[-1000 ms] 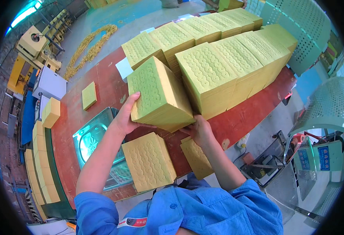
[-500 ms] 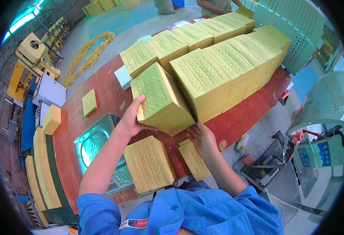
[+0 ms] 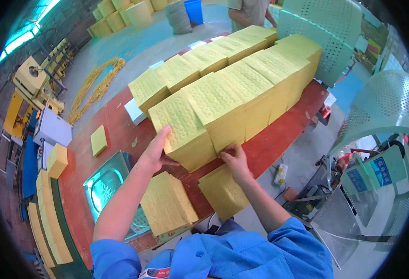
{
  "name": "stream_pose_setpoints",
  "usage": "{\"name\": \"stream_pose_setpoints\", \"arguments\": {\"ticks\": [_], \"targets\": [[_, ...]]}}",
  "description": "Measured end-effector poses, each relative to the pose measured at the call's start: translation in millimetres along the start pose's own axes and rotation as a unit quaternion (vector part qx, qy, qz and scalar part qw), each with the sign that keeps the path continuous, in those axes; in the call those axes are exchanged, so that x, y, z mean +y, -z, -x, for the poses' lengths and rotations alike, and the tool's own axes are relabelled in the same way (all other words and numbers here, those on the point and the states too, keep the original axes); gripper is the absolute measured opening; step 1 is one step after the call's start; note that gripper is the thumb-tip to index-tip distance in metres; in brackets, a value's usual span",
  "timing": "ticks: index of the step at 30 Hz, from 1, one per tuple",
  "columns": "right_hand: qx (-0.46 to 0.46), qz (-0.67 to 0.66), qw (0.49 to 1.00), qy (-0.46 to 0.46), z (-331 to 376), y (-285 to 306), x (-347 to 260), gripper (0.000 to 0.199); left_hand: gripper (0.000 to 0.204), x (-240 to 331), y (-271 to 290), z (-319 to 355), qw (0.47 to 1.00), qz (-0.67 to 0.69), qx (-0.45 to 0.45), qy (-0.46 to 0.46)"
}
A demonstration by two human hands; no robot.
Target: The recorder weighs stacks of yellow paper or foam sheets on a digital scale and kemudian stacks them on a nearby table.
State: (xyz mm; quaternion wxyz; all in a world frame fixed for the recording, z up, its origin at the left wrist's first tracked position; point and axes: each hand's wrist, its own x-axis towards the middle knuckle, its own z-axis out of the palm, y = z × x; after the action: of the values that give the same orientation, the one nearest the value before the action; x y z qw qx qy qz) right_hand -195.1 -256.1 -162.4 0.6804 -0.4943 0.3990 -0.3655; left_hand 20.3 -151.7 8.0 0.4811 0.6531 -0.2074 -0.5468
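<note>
A stack of yellow embossed paper (image 3: 179, 118) stands at the near end of the right-hand row on the red table, close against the stack behind it. My left hand (image 3: 154, 152) grips its near left side, thumb at the top edge and fingers lower down. At the stack's lower right corner, my right hand (image 3: 235, 160) has its fingers curled together; what they pinch, if anything, is hidden. Nearer to me lie a shorter paper stack (image 3: 167, 204) with wavy embossing and, beneath my right hand, another low paper stack (image 3: 223, 193).
Further yellow stacks (image 3: 176, 72) form a second row behind. A shiny metal tray (image 3: 104, 179) and a small paper pad (image 3: 99, 141) lie on the left of the red table (image 3: 127, 135). Perforated metal guards (image 3: 376, 109) stand at right. A person (image 3: 248, 14) is at the far end.
The stack between my hands has moved from a tilted position apart from the row to upright against it. My right hand's fingers have curled in. The whole view has shifted slightly.
</note>
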Motion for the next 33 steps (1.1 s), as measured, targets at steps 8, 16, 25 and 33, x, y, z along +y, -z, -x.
{"name": "stream_pose_setpoints", "arguments": {"ticks": [8,16,25,33], "targets": [[-0.026,-0.007,1.0,0.009,29.0,17.1,-27.5,0.03,0.077,-0.8,3.3,17.2,0.997,0.066,0.006,-0.026],[-0.075,-0.118,0.99,0.034,103.6,21.9,-115.2,0.012,0.059,-67.6,42.2,100.1,0.927,0.145,0.191,-0.289],[-0.387,-0.191,0.896,0.105,196.5,-123.7,-119.4,0.016,0.025,-162.1,111.4,268.1,0.844,0.255,0.389,-0.266],[-0.582,-0.078,0.808,-0.038,318.5,-273.3,-55.3,0.011,0.023,-286.5,203.0,453.7,0.744,0.295,0.534,-0.274]]}}
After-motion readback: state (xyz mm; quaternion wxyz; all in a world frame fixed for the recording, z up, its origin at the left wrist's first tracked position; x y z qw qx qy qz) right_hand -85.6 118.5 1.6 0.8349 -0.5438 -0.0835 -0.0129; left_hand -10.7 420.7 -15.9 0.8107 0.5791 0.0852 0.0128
